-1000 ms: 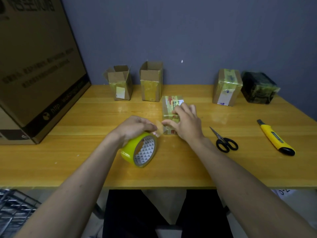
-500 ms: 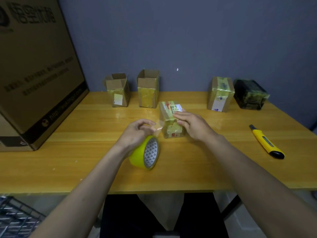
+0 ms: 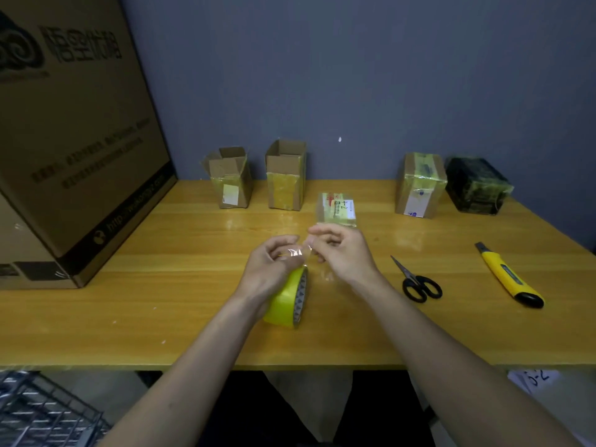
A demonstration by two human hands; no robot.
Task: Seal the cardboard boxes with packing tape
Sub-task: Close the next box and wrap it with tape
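Black scissors (image 3: 419, 282) beside right hand (image 3: 342, 251)

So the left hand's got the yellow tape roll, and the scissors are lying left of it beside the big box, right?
Not quite. The left hand does hold the yellow tape roll, but the head view shows the scissors lying to its right, between the right hand and the yellow utility knife.

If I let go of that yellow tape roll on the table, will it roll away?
Probably: the tape roll stands on its round edge under the left hand, so it may roll or topple flat. The loose strip looks floppy and clingy.
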